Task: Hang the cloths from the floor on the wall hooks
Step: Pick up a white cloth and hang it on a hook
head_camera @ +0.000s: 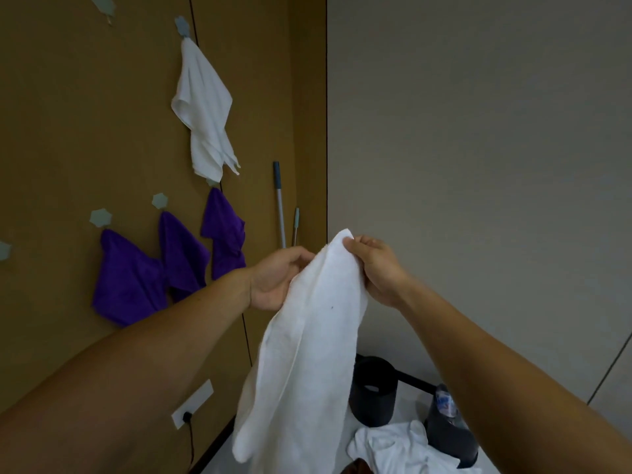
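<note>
both left hand and right hand pinch the white cloth by its top, readying it; next, probably lift it onto a free hook.

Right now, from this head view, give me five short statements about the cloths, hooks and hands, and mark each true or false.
1. The left hand and the right hand both hold the white towel. True.
2. Three purple cloths hang from wall hooks. True.
3. No white cloth is hung yet. False: a hung white cloth is above the purple ones.
4. Every hook is taken. False: the top-left hook is bare.
5. The floor holds no more cloths. False: a crumpled white cloth lies there.
</note>
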### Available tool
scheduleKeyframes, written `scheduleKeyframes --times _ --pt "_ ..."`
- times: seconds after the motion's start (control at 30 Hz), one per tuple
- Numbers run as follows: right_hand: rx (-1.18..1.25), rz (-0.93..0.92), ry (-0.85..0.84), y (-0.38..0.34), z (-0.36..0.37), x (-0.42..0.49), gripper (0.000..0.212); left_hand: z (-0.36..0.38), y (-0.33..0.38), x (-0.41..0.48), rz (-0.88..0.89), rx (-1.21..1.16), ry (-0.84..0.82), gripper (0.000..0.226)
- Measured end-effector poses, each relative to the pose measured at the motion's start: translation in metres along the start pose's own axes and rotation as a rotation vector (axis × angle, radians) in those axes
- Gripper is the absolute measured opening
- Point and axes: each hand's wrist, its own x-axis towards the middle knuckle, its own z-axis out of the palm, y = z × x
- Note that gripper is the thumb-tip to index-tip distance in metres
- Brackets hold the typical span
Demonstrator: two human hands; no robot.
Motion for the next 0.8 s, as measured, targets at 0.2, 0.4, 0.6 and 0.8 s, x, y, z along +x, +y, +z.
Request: scheduleKeyframes --times 0.2,0.4,0.6,0.8 --pt "-0.073 -0.017 -0.2 -0.004 0.005 -0.003 0.026 -0.008 -0.005 0.0 0.047 0.071 0.173 0.035" --pt "-0.173 -0.02 -0.327 -0.005 0.008 -0.003 0.025 -0.012 0.002 -0.001 0.356 0.04 0.437 0.03" --pt "-0.273 -0.207 -0.168 -0.01 0.022 -0.001 0.018 0.004 -0.001 -0.003 0.428 0.214 0.404 0.026" --pt "-0.34 -0.251 -0.091 -0.006 0.021 0.001 0.038 0.006 0.0 -0.005 0.502 0.423 0.386 0.022"
